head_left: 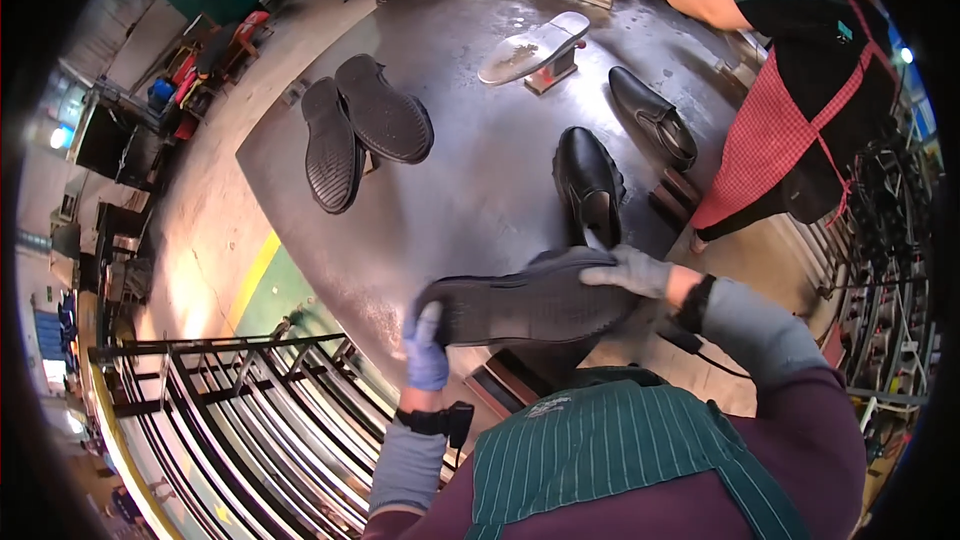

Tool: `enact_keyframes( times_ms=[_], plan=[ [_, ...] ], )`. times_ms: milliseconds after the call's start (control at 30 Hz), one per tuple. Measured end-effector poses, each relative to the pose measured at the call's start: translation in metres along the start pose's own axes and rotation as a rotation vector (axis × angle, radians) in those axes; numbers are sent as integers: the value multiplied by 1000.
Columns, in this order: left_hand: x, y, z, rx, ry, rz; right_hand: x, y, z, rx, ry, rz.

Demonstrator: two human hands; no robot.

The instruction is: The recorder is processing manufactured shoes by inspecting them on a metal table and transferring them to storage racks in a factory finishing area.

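Note:
A black shoe lies sideways between my two gloved hands, its ridged dark sole turned up toward me. My left hand, in a bluish glove, grips its left end with the thumb on the sole. At the other end my right hand, in a pale grey glove, is closed around the edge. Just beyond the held shoe stands an upright black slip-on shoe, with a second black slip-on to its right. Farther left, a sole-up shoe leans against another sole-up shoe.
All this is on a dark metal table. A sole-shaped plate on a stand rises at its far side. At right, a person in a red checked apron reaches over the table. A metal rack stands at lower left.

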State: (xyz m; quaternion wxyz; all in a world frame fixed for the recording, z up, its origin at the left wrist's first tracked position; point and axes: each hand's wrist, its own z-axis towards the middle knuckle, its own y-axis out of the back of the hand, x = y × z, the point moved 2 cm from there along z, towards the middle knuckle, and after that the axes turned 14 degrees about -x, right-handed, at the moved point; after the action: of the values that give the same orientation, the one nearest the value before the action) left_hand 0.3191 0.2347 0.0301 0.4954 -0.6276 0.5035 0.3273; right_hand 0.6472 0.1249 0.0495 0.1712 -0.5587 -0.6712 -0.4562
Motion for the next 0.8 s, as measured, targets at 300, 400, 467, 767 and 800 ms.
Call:
enact_keyframes(
  times_ms=[300, 400, 467, 767, 800],
  plan=[
    [-37, 115, 14, -416, -76, 112, 37, -157, -83, 688, 27, 58],
    [-30, 109, 0, -249, -77, 317, -20, -202, -105, 827, 16, 441],
    [-21, 94, -22, -156, -5, 337, -51, -194, -110, 854, 114, 261],
    [-9, 95, -46, -126, -110, 386, 31, -187, -34, 371, 446, 149],
    [-9, 99, -42, -116, -131, 410, 53, -205, -16, 269, 556, 215]
  ],
)
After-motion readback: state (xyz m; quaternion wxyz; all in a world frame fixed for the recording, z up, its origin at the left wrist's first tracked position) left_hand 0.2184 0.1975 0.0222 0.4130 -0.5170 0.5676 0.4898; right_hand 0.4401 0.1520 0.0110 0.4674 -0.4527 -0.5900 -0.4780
